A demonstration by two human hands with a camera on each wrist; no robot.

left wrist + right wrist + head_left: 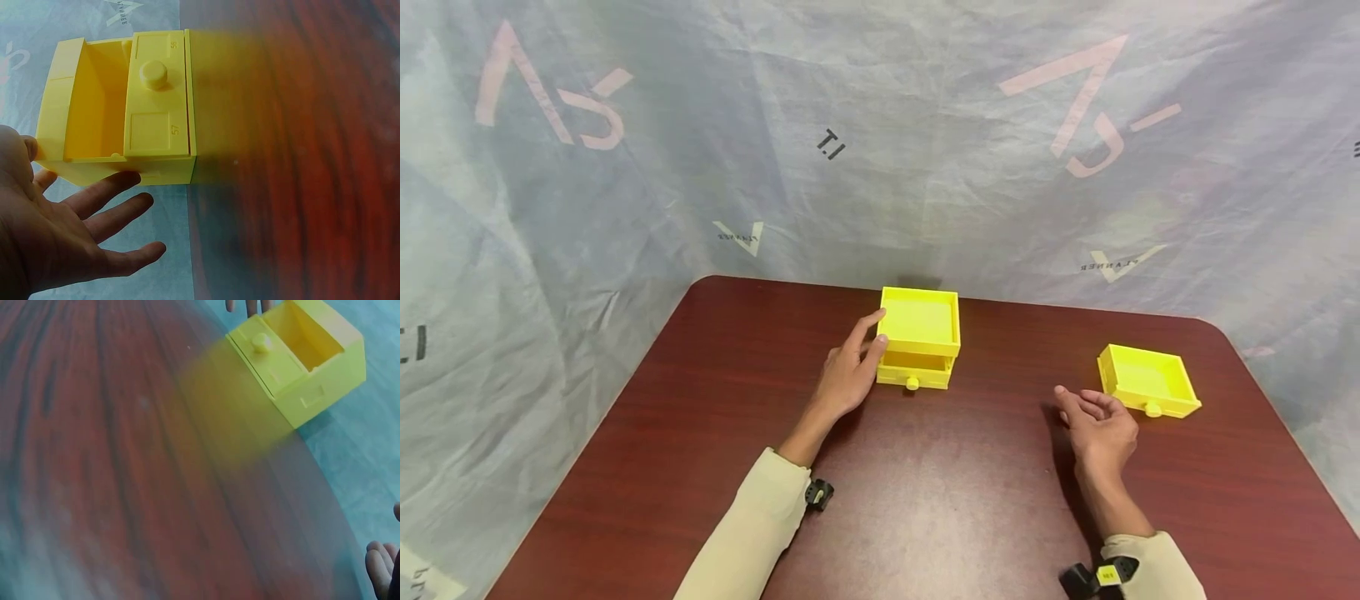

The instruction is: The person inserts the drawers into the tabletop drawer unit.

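A small yellow cabinet stands near the back of the table, with an open slot above its lower drawer, whose round knob faces forward. My left hand is at the cabinet's left side. Its thumb and index fingertip touch the upper edge, and the other fingers spread loosely alongside. A separate yellow drawer with a knob lies on the table at the right. Just left of it, my right hand hovers with fingers loosely bent, holding nothing.
The dark red-brown wooden table has rounded back corners. Behind it hangs a grey printed sheet, close to the table's back edge. Black wrist cameras are strapped over the light sleeves.
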